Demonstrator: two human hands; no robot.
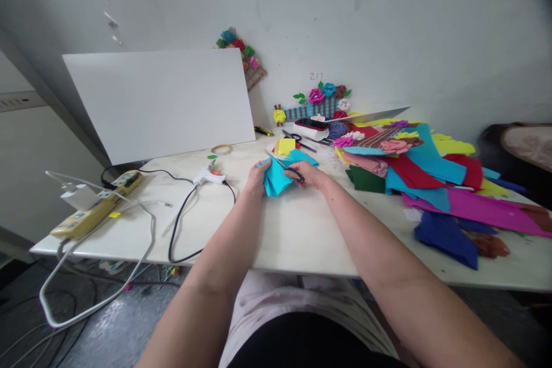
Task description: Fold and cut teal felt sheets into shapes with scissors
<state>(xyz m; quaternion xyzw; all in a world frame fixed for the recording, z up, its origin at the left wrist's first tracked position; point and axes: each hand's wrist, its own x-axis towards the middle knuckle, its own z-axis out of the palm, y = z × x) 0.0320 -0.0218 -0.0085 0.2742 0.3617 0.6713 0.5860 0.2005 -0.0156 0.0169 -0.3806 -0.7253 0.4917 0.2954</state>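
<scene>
Over the middle of the table, my left hand (256, 175) is closed on the edge of a piece of turquoise crepe paper (276, 179). My right hand (305, 175) grips the dark handles of a pair of scissors (295, 172). Their blades point up and left across the turquoise paper, close to my left fingers. Part of the turquoise paper spreads out behind my right hand. Just beyond it lies a small stack of yellow paper (285, 146). Whether the blades are cutting at this instant is too small to tell.
To the left lie a white hot glue gun (209, 176) with its cord and a yellow power strip (99, 204). A white board (164, 103) leans on the wall. Coloured crepe paper (431, 167) is heaped at right. A flower-decorated guitar shape (313, 108) and a phone (311, 124) stand behind.
</scene>
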